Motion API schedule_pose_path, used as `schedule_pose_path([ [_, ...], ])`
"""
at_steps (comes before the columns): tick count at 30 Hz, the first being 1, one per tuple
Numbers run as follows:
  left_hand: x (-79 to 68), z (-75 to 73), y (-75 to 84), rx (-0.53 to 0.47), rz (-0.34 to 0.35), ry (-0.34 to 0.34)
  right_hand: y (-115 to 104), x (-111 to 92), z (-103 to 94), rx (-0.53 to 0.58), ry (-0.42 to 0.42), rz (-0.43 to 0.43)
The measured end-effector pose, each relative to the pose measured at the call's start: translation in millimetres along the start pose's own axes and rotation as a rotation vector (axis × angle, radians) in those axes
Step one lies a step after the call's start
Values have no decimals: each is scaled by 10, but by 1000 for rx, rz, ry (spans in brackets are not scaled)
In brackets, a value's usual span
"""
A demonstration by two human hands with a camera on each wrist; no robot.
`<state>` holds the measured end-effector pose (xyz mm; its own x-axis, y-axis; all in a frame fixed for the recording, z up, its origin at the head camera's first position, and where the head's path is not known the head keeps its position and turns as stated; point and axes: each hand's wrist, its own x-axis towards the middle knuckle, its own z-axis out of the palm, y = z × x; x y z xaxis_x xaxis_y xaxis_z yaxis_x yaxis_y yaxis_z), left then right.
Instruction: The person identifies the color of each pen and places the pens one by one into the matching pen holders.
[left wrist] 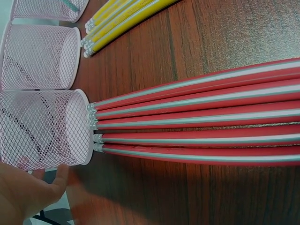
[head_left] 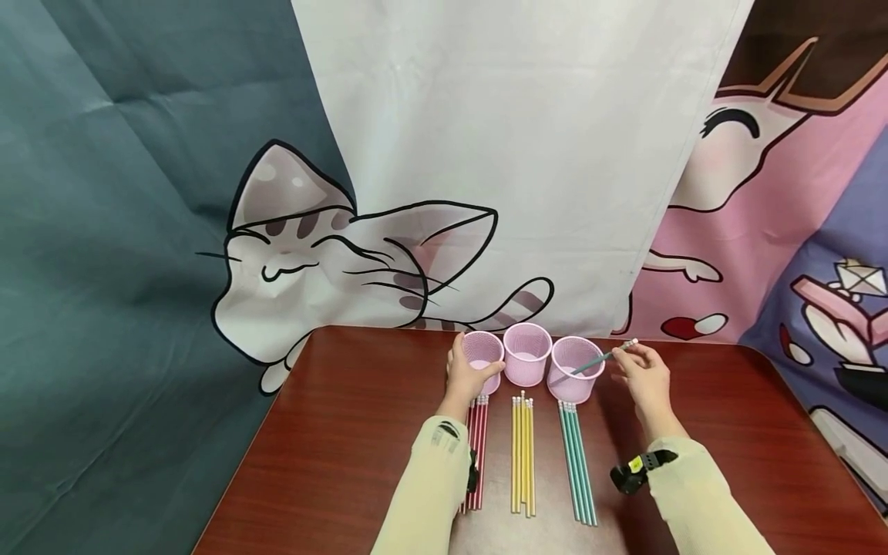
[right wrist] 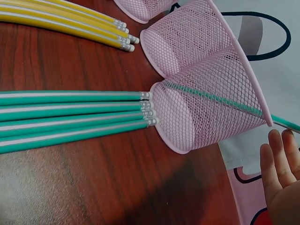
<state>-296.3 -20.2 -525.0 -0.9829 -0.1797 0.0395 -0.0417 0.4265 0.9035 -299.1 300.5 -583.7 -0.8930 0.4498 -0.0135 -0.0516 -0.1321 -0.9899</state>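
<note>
Three pink mesh pencil cups stand in a row on the table. My left hand (head_left: 463, 379) holds the left cup (left wrist: 49, 129), with the thumb across its front and the fingers at its left side. Between thumb and fingers, my right hand (head_left: 647, 379) pinches a green pencil (head_left: 598, 361) near its eraser end. That pencil slants down into the right cup (right wrist: 211, 119), its lower part showing through the mesh. The middle cup (head_left: 525, 372) is touched by neither hand. Red pencils (left wrist: 201, 110) lie in front of the left cup, partly hidden by my left forearm in the head view.
Several yellow pencils (head_left: 523, 459) lie before the middle cup, and several green pencils (head_left: 579, 466) before the right one, erasers toward the cups. The brown table (head_left: 333, 439) ends just behind the cups at a printed cloth backdrop (head_left: 513, 154).
</note>
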Motion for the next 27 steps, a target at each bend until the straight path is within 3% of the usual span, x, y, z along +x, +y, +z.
schedule_pose_path([
  [4,-4,6,-2,-2,4,0,202,101,-129,33,10,-17],
  [10,-15,-6,7,-7,14,6,214,-8,-237,24,13,15],
  [15,-8,-3,-11,-8,8,4,7,-360,-198,-126,-61,64],
  [21,-14,-17,-8,-24,12,12,-399,-872,54,-348,-196,108],
  [27,-26,-4,-6,-30,12,8,-324,-1059,195,-446,-222,134],
])
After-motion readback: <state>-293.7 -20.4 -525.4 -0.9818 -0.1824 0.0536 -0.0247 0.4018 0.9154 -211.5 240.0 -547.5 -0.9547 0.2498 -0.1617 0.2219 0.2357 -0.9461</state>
